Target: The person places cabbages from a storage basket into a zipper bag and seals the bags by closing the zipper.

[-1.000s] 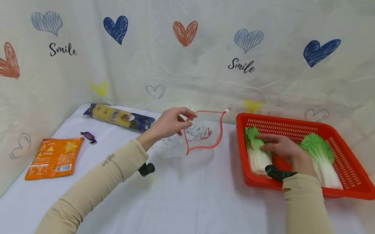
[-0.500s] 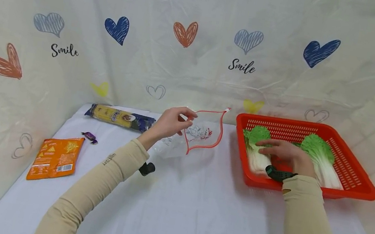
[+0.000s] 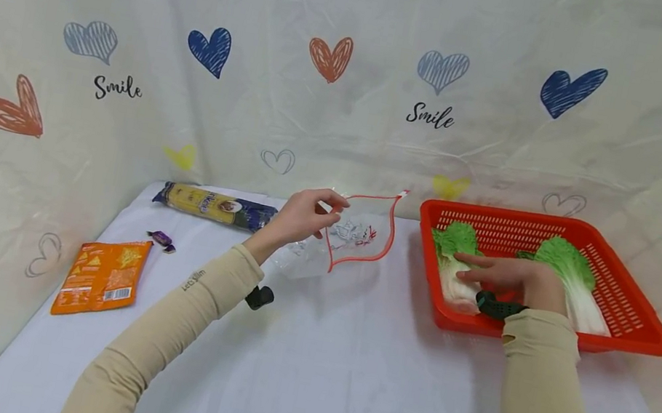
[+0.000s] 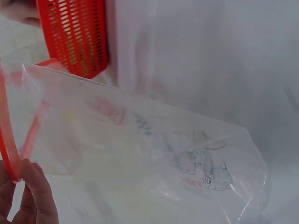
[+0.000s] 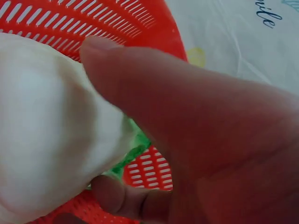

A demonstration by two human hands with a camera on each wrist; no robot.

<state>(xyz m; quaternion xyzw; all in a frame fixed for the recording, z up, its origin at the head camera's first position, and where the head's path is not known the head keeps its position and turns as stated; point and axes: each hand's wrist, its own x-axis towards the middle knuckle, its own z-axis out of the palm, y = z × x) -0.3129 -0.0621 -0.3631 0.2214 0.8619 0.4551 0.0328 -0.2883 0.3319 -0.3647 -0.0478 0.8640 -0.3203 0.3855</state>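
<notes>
My left hand [image 3: 305, 217] pinches the red zip rim of a clear zip bag [image 4: 154, 144] between thumb and fingers. The bag's mouth gapes toward the right, and line drawings are printed on its plastic. Over in the red basket [image 3: 612, 344], my right hand [image 3: 514, 277] holds a napa cabbage [image 3: 458, 240] around its white stem, its green leaves toward the back. The right wrist view shows my thumb on one side of the white stem [image 5: 37, 116] and a finger at the other. A second napa cabbage [image 3: 579, 287] lies in the basket's right half.
Left of the bag, a yellow and blue packet [image 3: 211, 206] lies at the back of the white-covered table [image 3: 352, 387]. A small purple-wrapped candy [image 3: 162, 240] and an orange snack bag [image 3: 102, 277] lie at the left. A printed curtain [image 3: 359, 123] rises behind the table.
My right hand has shifted from the leaves toward the white stem of the left cabbage, leaving more of its green leaves in sight. My left hand keeps the bag in place.
</notes>
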